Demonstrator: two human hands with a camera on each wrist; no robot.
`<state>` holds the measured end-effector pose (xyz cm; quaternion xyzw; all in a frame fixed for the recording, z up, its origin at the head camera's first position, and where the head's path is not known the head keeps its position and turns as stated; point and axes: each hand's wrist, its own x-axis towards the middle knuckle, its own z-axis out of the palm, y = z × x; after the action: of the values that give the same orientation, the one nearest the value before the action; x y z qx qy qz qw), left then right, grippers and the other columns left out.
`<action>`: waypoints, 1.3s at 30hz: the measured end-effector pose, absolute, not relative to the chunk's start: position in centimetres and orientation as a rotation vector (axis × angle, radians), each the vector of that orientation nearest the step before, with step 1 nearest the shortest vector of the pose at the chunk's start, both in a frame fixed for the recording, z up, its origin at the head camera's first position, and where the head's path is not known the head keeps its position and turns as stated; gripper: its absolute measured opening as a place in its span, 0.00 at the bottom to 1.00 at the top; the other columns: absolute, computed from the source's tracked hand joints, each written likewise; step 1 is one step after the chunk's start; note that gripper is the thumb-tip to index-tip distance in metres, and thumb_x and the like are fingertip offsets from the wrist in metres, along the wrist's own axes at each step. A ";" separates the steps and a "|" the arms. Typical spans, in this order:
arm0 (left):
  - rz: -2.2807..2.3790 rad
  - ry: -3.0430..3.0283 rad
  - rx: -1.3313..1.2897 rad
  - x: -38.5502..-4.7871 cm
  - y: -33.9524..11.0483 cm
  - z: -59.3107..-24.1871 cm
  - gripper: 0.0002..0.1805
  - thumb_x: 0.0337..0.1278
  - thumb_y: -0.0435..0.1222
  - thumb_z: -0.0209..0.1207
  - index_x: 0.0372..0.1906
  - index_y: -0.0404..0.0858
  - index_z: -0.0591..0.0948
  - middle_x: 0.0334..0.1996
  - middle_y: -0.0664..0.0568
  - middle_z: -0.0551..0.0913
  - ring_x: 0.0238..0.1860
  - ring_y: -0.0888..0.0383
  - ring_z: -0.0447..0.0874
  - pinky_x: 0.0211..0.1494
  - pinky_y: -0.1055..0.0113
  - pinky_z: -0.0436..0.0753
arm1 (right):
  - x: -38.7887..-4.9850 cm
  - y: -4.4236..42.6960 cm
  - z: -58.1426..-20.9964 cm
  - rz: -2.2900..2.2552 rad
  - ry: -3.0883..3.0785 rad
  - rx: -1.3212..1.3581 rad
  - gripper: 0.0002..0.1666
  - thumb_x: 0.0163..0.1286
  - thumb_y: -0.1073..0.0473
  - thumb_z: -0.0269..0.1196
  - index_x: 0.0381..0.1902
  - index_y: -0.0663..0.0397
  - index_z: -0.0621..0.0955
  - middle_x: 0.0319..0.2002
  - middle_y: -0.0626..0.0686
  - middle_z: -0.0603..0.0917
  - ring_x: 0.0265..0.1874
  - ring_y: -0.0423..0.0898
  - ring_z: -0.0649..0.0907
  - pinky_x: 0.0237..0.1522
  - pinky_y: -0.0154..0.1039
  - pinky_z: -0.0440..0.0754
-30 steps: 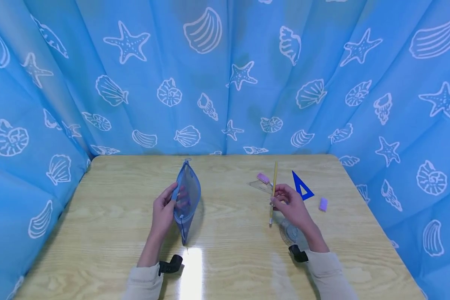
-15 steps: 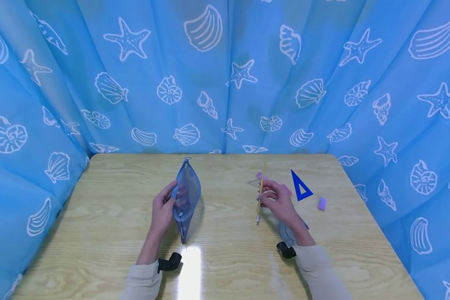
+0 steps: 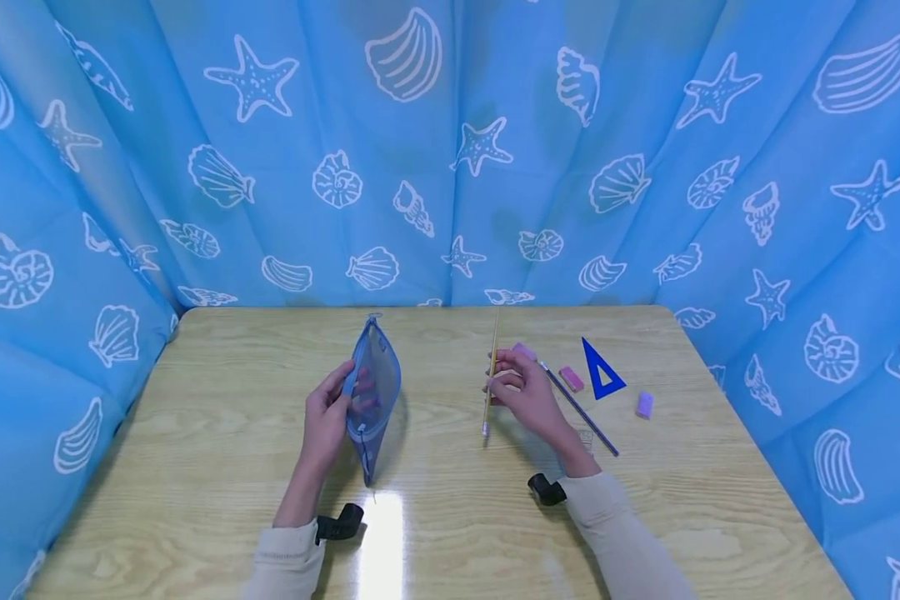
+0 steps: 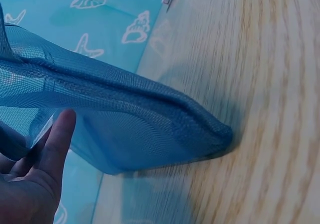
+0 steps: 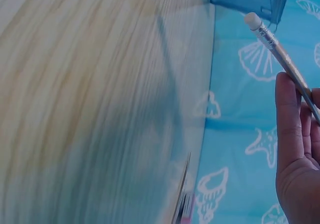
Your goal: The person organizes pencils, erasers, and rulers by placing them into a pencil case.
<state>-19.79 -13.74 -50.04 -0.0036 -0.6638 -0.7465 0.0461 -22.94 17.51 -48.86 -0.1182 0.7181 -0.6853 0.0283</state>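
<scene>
My left hand point(image 3: 328, 417) holds the near-side edge of a blue mesh zip pouch point(image 3: 381, 375), with its mouth spread and its lower end on the table. Some fingers show through the mesh. In the left wrist view, the thumb lies against the pouch point(image 4: 150, 129). My right hand point(image 3: 525, 396) pinches a yellow pencil point(image 3: 493, 342) between thumb and fingers, to the right of the pouch and apart from it. The pencil point(image 5: 282, 57) has a white eraser end, which points toward me. Its other end points to the far edge of the table.
Right of the pencil lie a dark blue pencil point(image 3: 585, 415), a pink eraser point(image 3: 572, 378), another pinkish eraser point(image 3: 524, 351), a blue set square point(image 3: 603, 375) and a purple eraser point(image 3: 644, 405). A clear drawing tool point(image 3: 587, 437) is partly under my right forearm. A shell-patterned curtain point(image 3: 420, 167) surrounds the table.
My right hand has moved left with the yellow pencil, closer to the pouch, uncovering the dark blue pencil and the pink eraser. My left hand and the pouch have stayed put.
</scene>
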 end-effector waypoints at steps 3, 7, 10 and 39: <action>-2.275 -2.028 -0.013 -19.7 -13.7 -50.1 0.32 0.66 0.20 0.37 0.75 0.30 0.65 0.66 0.33 0.76 0.64 0.37 0.78 0.59 0.59 0.88 | -23.0 16.7 -48.8 -2.111 2.193 -0.385 0.24 0.70 0.75 0.59 0.63 0.73 0.69 0.46 0.58 0.76 0.35 0.38 0.85 0.37 0.39 0.93; -2.269 -2.036 -0.027 -19.5 -13.7 -50.1 0.32 0.66 0.20 0.37 0.75 0.30 0.65 0.66 0.34 0.76 0.64 0.38 0.78 0.60 0.58 0.87 | -23.2 15.8 -48.7 -2.098 2.170 -0.391 0.25 0.70 0.74 0.59 0.64 0.73 0.68 0.46 0.57 0.75 0.35 0.39 0.85 0.38 0.39 0.93; -2.253 -2.052 -0.032 -19.4 -13.7 -50.1 0.31 0.67 0.21 0.38 0.75 0.31 0.65 0.66 0.35 0.76 0.64 0.38 0.79 0.61 0.57 0.87 | -23.4 15.0 -48.7 -2.094 2.150 -0.391 0.24 0.70 0.74 0.59 0.63 0.70 0.70 0.45 0.56 0.76 0.35 0.40 0.85 0.37 0.40 0.93; -2.297 -2.001 -0.045 -19.7 -13.8 -50.2 0.30 0.68 0.20 0.36 0.74 0.30 0.65 0.66 0.34 0.76 0.64 0.37 0.78 0.58 0.57 0.88 | -24.9 9.0 -45.2 -2.139 2.116 -0.547 0.23 0.70 0.72 0.61 0.62 0.67 0.71 0.45 0.54 0.75 0.36 0.41 0.84 0.37 0.43 0.93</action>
<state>-19.71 -13.78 -50.20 -0.0148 -0.6560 -0.7531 0.0472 -24.90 9.02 -45.16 -0.1788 0.6913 -0.6988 0.0420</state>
